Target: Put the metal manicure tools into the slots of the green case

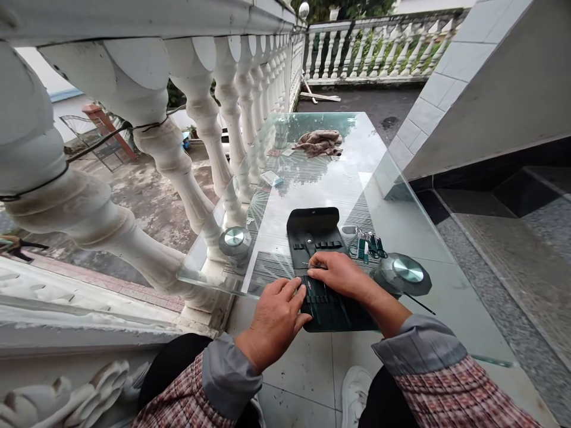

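Note:
A dark manicure-style case [312, 221] lies unfolded on the glass table, its top flap raised and elastic loops across its inside. Several slim tools sit in the lower loops. My right hand [334, 272] is closed over the middle of the case, pinching a slim metal tool [307, 264] whose thin tip points left. On the left edge of the case rests my left hand [281, 312], fingers stretched and thumb apart. Just right of the case lies a cluster of small metal and green tools [366, 245], apparently nail clippers among them.
The glass table [419, 232] has round metal caps [234, 236] near its front corners. A crumpled brown cloth [320, 142] and a small white-blue box [272, 178] lie farther back. A white balustrade [165, 160] runs along the left; steps [504, 238] rise at right.

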Tool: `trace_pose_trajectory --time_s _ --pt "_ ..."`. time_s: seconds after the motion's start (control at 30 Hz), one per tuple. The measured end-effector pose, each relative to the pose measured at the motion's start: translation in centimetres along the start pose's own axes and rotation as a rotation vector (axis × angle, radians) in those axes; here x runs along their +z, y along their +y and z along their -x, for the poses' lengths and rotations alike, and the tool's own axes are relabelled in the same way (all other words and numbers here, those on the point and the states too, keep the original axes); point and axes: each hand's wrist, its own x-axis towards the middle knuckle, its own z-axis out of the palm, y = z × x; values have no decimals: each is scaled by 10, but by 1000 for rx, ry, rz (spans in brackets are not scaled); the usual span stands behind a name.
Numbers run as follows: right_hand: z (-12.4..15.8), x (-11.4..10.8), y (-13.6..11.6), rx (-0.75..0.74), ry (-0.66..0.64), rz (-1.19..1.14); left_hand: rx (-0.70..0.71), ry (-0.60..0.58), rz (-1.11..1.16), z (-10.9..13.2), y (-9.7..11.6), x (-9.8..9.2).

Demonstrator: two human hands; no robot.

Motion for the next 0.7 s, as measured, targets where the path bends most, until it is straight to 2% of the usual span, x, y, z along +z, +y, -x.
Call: trace_pose_trajectory --time_s 0.1,0.23,0.4,0.5,0.57,0.7 --pt "1 0 -1 -5 36 -4 -2 7 0 0 1 -1" --pt "7 -3 -6 -12 71 124 4 21 3 -1 1 -2" --pt "21 -2 -10 -177 55 295 -2 15 9 0 1 -1" --pt "29 -6 -3 -228 87 244 -7 21 8 0 0 0" --pt "34 -14 3 -191 192 89 -11 15 13 0 0 1" --pt "51 -34 15 67 417 -186 -1 17 7 0 1 1"
